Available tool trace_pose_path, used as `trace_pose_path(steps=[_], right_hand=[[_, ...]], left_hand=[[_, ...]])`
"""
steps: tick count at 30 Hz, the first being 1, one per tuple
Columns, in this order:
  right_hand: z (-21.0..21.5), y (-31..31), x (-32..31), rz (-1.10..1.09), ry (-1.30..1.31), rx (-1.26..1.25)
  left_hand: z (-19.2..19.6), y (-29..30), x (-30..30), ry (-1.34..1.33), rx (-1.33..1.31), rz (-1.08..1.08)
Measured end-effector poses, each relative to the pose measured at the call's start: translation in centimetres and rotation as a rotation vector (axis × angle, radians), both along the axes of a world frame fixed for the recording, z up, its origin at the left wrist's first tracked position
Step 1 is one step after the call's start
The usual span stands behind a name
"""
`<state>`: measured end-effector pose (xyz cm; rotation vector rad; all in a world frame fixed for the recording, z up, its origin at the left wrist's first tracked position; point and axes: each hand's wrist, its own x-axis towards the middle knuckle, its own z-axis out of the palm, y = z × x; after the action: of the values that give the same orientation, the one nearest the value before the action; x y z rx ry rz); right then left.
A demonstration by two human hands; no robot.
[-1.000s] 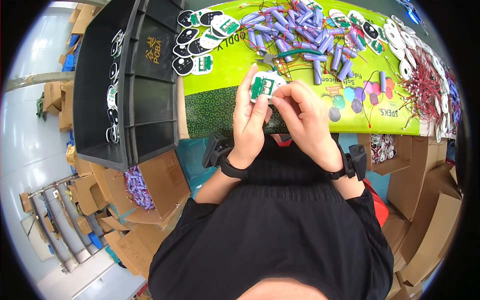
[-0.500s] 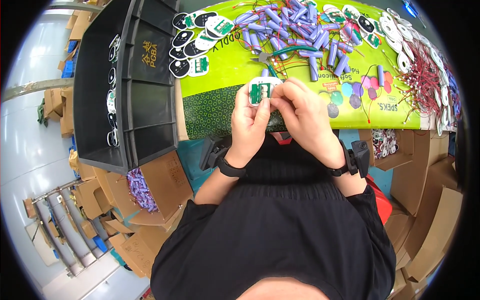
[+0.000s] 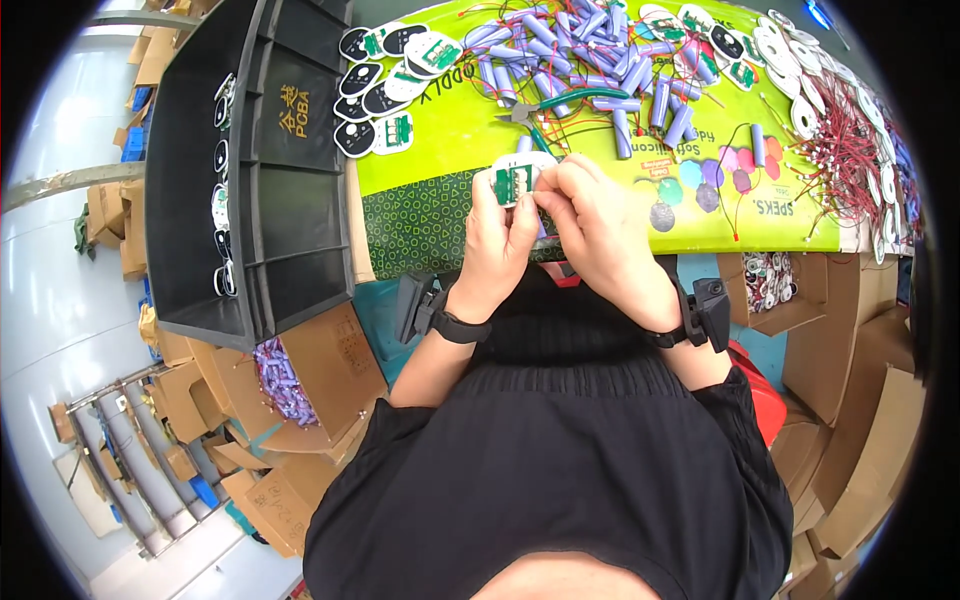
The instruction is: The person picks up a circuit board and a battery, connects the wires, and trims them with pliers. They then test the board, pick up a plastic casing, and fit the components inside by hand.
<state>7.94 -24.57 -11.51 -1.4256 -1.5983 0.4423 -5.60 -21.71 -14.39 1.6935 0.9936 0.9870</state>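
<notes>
Head | left hand (image 3: 492,240) holds white plate (image 3: 527,159), right hand (image 3: 608,232) pinched at its edge | green board (image 3: 503,186) upward | axis unclear

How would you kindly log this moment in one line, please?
left hand: holds white piece with green board | right hand: pinched at its right edge | green-handled pliers: beyond hands | purple cylinders: heaped

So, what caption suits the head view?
Left hand holds a green circuit board, right hand at its edge, purple cylinders beyond.
</notes>
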Motion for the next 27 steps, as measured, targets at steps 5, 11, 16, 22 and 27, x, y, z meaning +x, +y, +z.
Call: trace_pose_path(steps=[5,11,16,22,27], right_hand=[[-0.1,0.1,0.0,0.015,0.001,0.023],[-0.5,0.4,-0.8,-0.066,-0.006,0.069],[-0.6,0.9,0.0,0.016,-0.016,0.049],[0.1,1.1,0.3,0.061,-0.099,0.007],[0.2,1.4,0.4,0.066,-0.117,0.027]], left_hand=[[-1.0,0.1,0.1,-0.138,-0.061,0.009],[-1.3,0.0,0.8,-0.137,0.001,0.082],[-1.6,0.2,0.0,-0.166,-0.096,0.045],[-1.5,0.5,-0.3,-0.275,-0.254,-0.04],[-1.0,0.5,-0.1,-0.255,-0.266,-0.061]])
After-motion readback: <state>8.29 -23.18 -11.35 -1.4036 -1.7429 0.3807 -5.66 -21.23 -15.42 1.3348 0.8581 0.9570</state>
